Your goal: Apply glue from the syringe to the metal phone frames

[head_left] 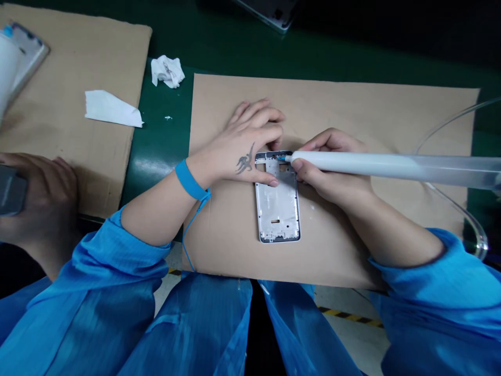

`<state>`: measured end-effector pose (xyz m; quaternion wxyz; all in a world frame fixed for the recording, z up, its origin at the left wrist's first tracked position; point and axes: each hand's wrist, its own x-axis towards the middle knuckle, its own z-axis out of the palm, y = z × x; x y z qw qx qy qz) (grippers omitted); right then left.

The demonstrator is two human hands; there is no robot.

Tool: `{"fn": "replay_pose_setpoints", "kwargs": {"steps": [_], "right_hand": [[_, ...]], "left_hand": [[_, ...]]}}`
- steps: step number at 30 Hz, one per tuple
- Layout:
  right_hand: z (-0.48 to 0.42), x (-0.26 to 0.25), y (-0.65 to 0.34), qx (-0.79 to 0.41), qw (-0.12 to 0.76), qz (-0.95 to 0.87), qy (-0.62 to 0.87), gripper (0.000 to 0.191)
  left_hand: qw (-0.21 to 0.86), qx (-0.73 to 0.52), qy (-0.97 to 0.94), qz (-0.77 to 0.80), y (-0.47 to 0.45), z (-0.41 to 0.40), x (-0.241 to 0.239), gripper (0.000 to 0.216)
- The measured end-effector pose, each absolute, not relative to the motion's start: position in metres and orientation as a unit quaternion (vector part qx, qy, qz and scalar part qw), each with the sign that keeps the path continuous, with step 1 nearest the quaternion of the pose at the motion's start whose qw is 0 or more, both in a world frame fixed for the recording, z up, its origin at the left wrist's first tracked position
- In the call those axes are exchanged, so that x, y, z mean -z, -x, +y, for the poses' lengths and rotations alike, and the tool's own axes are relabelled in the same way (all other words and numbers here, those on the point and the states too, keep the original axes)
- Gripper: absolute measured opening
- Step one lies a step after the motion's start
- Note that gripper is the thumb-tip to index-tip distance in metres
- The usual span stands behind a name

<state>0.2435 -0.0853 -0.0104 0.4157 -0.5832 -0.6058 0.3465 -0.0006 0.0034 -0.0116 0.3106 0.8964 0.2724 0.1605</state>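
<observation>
A silver phone frame with a black edge strip at its top end lies flat on the cardboard sheet. My left hand reaches over its upper left part, thumb on the plate and bent fingers just beyond the top edge, steadying it. In my right hand is a long white dispensing syringe, pinched close to its front end. Its blue tip meets the frame's top area; whether anything flows out is too small to tell. A blue wrist strap with a cord circles my left wrist.
Under the work is a cardboard sheet on a green table. A clear tube loops at the right. Crumpled tissue and a white paper strip lie leftward. At far left, a co-worker's hand is near another phone frame.
</observation>
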Motion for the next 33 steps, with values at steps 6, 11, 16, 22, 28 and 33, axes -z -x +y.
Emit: {"fn": "replay_pose_setpoints", "kwargs": {"steps": [6, 11, 16, 22, 28, 33], "right_hand": [[-0.0849, 0.0086, -0.2415, -0.346, 0.416, -0.600, 0.590, 0.044], [-0.0840, 0.0109, -0.2427, -0.339, 0.416, -0.607, 0.586, 0.042], [-0.0838, 0.0110, -0.2411, -0.333, 0.425, -0.601, 0.589, 0.043], [-0.0848, 0.0056, -0.2367, -0.323, 0.426, -0.611, 0.584, 0.043], [-0.0847, 0.0074, -0.2382, -0.317, 0.409, -0.628, 0.581, 0.041], [-0.0840, 0.0078, -0.2374, -0.318, 0.416, -0.620, 0.585, 0.040]], "left_hand": [[0.306, -0.160, -0.899, 0.271, 0.0012, 0.0025, 0.0110, 0.076], [0.309, -0.159, -0.898, 0.269, 0.0019, 0.0037, 0.0126, 0.075], [0.315, -0.163, -0.895, 0.271, 0.0016, 0.0036, 0.0126, 0.076], [0.312, -0.157, -0.896, 0.273, 0.0005, 0.0020, 0.0092, 0.074], [0.309, -0.159, -0.896, 0.275, -0.0001, 0.0012, 0.0086, 0.069], [0.311, -0.161, -0.897, 0.270, 0.0012, 0.0030, 0.0112, 0.070]]}}
